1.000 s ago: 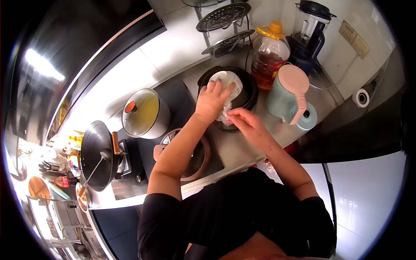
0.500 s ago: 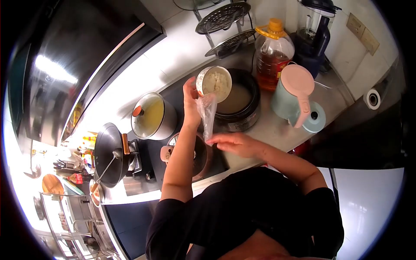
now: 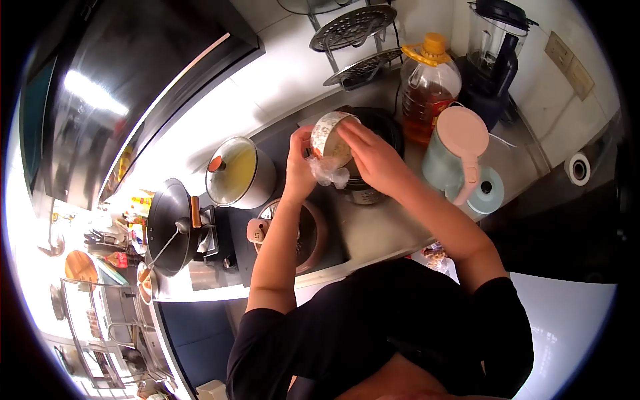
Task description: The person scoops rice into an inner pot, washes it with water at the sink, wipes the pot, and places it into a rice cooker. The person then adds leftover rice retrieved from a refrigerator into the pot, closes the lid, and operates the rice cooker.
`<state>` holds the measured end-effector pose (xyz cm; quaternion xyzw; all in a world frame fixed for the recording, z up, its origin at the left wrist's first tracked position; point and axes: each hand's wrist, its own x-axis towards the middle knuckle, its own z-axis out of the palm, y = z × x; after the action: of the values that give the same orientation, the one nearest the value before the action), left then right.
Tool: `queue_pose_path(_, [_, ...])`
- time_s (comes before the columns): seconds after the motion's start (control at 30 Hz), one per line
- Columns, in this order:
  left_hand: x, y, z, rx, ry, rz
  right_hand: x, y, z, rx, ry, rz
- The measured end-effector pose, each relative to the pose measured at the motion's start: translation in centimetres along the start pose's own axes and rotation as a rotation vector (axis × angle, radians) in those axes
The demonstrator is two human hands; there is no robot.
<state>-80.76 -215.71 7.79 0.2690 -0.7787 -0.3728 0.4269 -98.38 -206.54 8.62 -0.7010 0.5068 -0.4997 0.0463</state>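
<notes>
My left hand (image 3: 301, 163) grips a patterned white bowl (image 3: 325, 136), tilted so that its mouth faces right, toward my other hand. Crumpled clear plastic, like a thin bag (image 3: 328, 172), hangs beneath the bowl by my left fingers. My right hand (image 3: 379, 160) has its fingers stretched out across the bowl's mouth, and their tips seem to reach inside. Most of the bowl's pale, rice-like contents are hidden behind that hand. Below and behind both hands stands a black rice cooker (image 3: 390, 127), largely covered by them.
Left of the hands are a glass-lidded pot (image 3: 243, 173), a wok (image 3: 167, 230) with a ladle, and a lidded pan (image 3: 313, 233). An oil bottle (image 3: 427, 93), a blender (image 3: 490, 60) and a pale green kettle (image 3: 443, 157) with a pink lid stand to the right.
My right hand has moved up from the plastic's lower end to the bowl's mouth. The bowl has turned to the right, and the plastic, stretched downward before, is now bunched up.
</notes>
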Motion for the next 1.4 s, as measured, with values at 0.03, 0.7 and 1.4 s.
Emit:
queue_pose_path(0.03, [0.1, 0.9, 0.6, 0.047, 0.016, 0.001, 0.6, 0.6, 0.7, -0.023, 0.030, 0.028])
queue_pose_path(0.7, [1.7, 1.4, 3.5, 0.478, 0.010, 0.091, -1.2, 6.3, -0.6, 0.382, 0.009, 0.413])
queue_pose_path(1.4, [1.3, 0.0, -0.2, 0.312, 0.134, 0.023, 0.2, 6.1, -1.7, -0.123, -0.361, 0.162])
